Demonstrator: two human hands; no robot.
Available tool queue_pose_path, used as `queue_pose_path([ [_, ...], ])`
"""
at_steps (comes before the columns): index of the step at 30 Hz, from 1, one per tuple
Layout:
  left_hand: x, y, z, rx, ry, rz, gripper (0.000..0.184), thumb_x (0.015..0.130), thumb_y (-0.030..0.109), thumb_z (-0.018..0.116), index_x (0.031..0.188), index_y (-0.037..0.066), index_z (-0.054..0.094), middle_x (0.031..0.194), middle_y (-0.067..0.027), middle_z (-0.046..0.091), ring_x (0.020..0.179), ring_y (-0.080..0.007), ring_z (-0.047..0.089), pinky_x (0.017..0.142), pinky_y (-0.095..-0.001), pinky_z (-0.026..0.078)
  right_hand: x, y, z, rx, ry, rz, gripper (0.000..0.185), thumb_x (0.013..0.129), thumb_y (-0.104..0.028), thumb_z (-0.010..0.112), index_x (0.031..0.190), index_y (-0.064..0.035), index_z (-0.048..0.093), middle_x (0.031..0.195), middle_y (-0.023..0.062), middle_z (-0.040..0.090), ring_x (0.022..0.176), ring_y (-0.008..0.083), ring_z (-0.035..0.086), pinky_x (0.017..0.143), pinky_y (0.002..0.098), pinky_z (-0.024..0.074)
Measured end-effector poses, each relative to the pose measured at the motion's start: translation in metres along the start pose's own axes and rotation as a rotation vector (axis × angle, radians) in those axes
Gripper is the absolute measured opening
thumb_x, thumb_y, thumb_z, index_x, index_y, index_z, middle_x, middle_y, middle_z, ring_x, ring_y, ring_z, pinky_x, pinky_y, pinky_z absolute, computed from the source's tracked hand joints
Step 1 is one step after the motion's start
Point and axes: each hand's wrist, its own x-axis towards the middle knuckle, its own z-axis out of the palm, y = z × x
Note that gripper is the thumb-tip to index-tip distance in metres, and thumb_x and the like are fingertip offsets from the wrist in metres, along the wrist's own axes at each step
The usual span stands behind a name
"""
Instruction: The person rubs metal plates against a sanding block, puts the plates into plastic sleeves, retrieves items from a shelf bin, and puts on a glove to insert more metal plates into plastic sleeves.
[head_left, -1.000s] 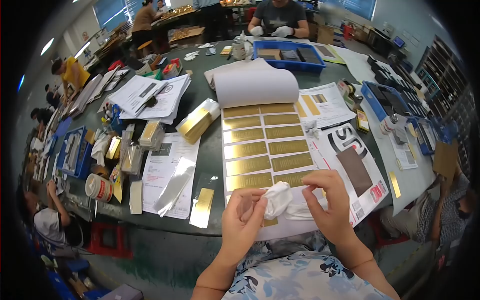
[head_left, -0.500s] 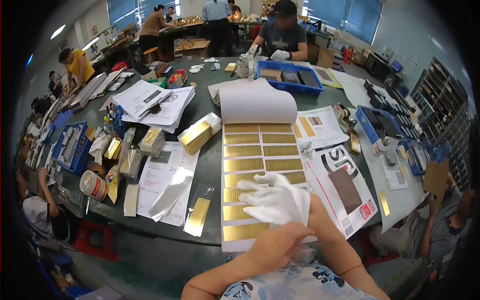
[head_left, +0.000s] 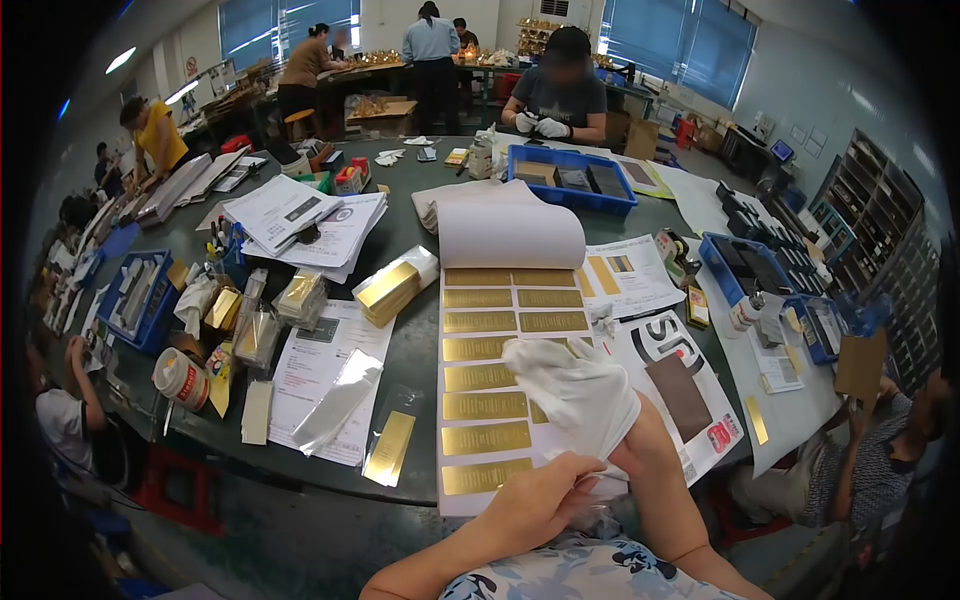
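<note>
A white cloth glove (head_left: 600,405) covers my right hand (head_left: 572,378), which hovers over the right column of gold plates with its fingers stretched toward the upper left. The glove's cuff is bunched at the wrist and leaves part of the palm bare. My bare left hand (head_left: 540,497) pinches the cuff below that wrist. Under both hands lies a long white sheet (head_left: 485,503) carrying two columns of gold plates (head_left: 486,438) with fine lettering. Its far end curls back as a white roll (head_left: 512,235). My right hand hides several plates.
Left of the sheet are a bagged gold plate (head_left: 390,448), a clear sleeve (head_left: 340,400), a wrapped gold stack (head_left: 395,285), papers (head_left: 305,220) and a white tub (head_left: 182,378). Blue trays (head_left: 570,180) stand behind. A printed bag (head_left: 690,390) lies right. Co-workers sit across and at both sides.
The gloved hand has drawn back slightly toward me, and its spread fingers have come closer together. My left hand stays at the cuff. The person opposite has brought their gloved hands together.
</note>
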Motion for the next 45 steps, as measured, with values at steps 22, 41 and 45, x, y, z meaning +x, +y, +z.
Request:
queue_pose_path([
  [22, 0.023, 0.008, 0.02, 0.212, 0.144, 0.399, 0.018, 0.08, 0.006, 0.07, 0.095, 0.004, 0.061, 0.069, -0.0065, 0.058, 0.055, -0.0249, 0.058, 0.049, -0.0325, 0.046, 0.035, 0.02, 0.026, -0.955, 0.094, -0.48, 0.042, 0.093, -0.024, 0.051, 0.131, -0.0059, 0.048, 0.12, 0.0051, 0.055, 0.119, 0.0181, 0.048, 0.104, 0.0357, 0.0323],
  [41, 0.024, -0.01, -0.053, -0.449, 0.577, -0.198, 0.014, 0.094, 0.012, 0.061, 0.099, 0.001, 0.055, 0.069, 0.0038, 0.053, 0.057, -0.001, 0.043, 0.049, -0.0168, 0.033, -0.009, 0.001, 0.014, -0.153, -0.092, -0.067, 0.045, 0.091, -0.025, 0.051, 0.134, -0.0121, 0.047, 0.143, 0.0078, 0.043, 0.132, 0.0171, 0.036, 0.114, 0.0422, 0.0199],
  [45, 0.027, -0.006, -0.056, -0.557, 0.678, -0.156, 0.015, 0.095, 0.014, 0.059, 0.089, 0.003, 0.051, 0.063, 0.0025, 0.048, 0.051, -0.0022, 0.041, 0.046, -0.0164, 0.031, -0.023, 0.006, 0.004, -0.121, -0.038, -0.014, 0.047, 0.091, -0.025, 0.051, 0.135, -0.0114, 0.045, 0.143, 0.0091, 0.043, 0.132, 0.0192, 0.037, 0.113, 0.0422, 0.025],
])
